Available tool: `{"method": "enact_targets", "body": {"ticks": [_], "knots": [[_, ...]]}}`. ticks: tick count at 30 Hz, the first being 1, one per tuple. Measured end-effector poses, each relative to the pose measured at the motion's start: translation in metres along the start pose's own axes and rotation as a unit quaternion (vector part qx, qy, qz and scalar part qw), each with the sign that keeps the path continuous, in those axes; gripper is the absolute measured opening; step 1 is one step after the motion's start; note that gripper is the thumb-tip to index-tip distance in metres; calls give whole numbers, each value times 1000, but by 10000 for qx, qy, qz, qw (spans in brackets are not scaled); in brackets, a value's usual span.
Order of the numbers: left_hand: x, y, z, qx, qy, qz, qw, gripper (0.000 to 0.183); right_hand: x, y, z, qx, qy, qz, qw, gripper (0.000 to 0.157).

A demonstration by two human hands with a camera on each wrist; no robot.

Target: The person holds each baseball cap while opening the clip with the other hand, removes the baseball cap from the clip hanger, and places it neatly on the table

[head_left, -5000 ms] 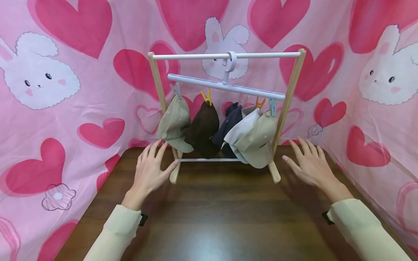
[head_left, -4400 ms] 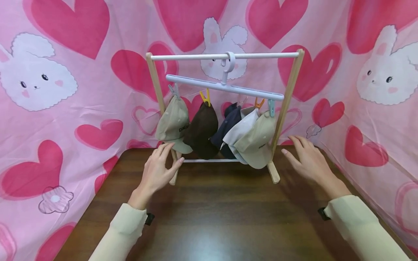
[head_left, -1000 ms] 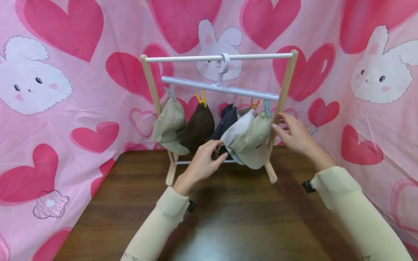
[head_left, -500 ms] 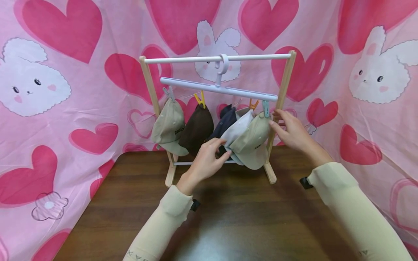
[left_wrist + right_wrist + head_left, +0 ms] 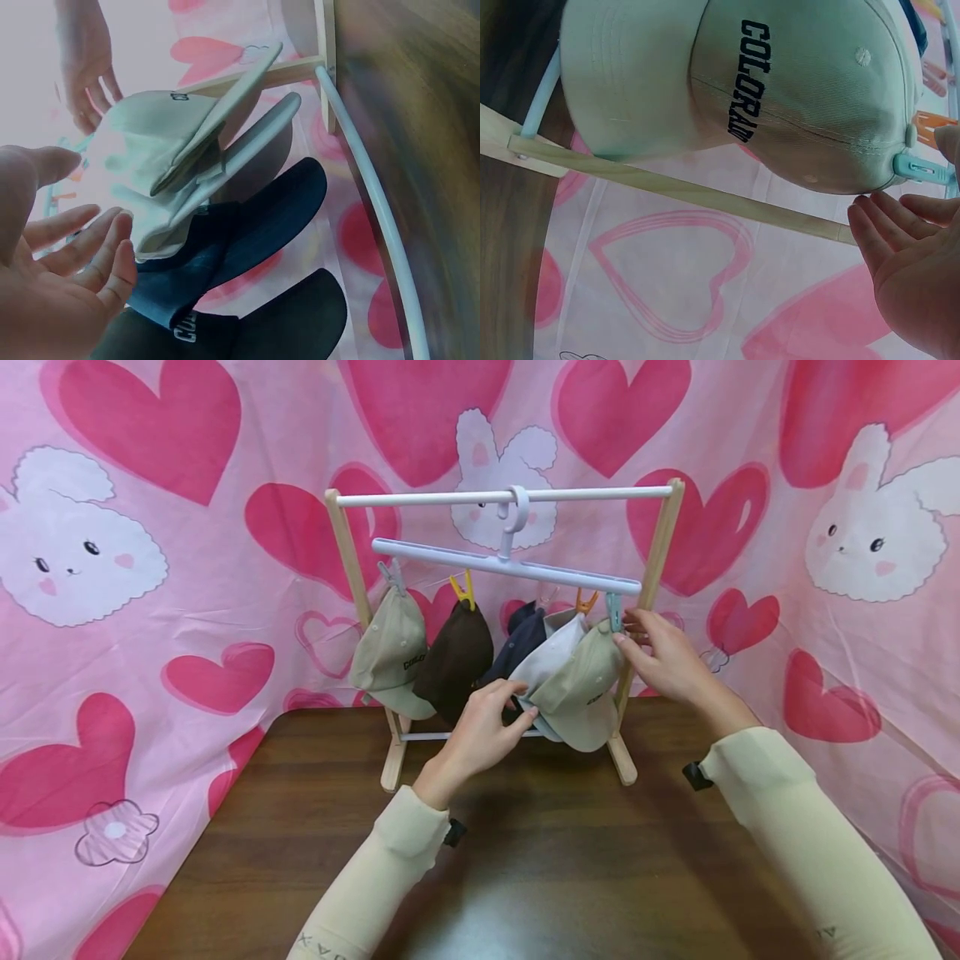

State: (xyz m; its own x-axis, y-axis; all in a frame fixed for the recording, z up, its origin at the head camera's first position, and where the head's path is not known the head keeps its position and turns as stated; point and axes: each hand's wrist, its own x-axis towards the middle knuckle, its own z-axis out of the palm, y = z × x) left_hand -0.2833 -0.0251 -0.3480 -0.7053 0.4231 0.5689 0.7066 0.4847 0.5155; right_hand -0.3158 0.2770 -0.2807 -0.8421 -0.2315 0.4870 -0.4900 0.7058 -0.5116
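Several baseball caps hang by small clips from a pale hanger [image 5: 450, 557], which tilts down to the right. My right hand [image 5: 666, 662] is at the teal clip [image 5: 614, 612] on the right beige cap [image 5: 581, 689]. Its fingertips are right at that cap's edge in the right wrist view, the thumb beside the clip [image 5: 919, 168]. My left hand [image 5: 480, 731] is at the lower edge of the white cap [image 5: 553, 652], thumb and fingers apart. Behind lie a navy cap [image 5: 266, 225] and a dark brown cap [image 5: 453, 660]. Another beige cap [image 5: 388, 647] hangs far left.
The hanger hooks over the white top bar [image 5: 420, 499] of a wooden-legged rack [image 5: 654, 552]. A yellow clip [image 5: 462, 591] and an orange clip [image 5: 587, 602] hold other caps. The rack stands on a dark wooden table [image 5: 570, 860] before a pink heart-print cloth [image 5: 210, 560].
My left hand has moved right from the rack's left leg to the white cap. My right hand has risen from beside the right leg to the teal clip. The caps still hang.
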Motion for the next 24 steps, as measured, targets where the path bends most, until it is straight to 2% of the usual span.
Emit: {"method": "enact_targets", "body": {"ticks": [8, 18, 24], "knots": [[0, -1, 5, 27, -72, -272, 9996, 38, 7, -2, -1, -12, 68, -115, 9999, 52], [-1, -3, 11, -12, -163, -496, 9986, 37, 13, -2, -3, -64, -44, -75, 9999, 59], [-1, -5, 14, -75, -175, -613, 9979, 37, 15, -5, -2, 344, -109, 27, 9993, 57]]}}
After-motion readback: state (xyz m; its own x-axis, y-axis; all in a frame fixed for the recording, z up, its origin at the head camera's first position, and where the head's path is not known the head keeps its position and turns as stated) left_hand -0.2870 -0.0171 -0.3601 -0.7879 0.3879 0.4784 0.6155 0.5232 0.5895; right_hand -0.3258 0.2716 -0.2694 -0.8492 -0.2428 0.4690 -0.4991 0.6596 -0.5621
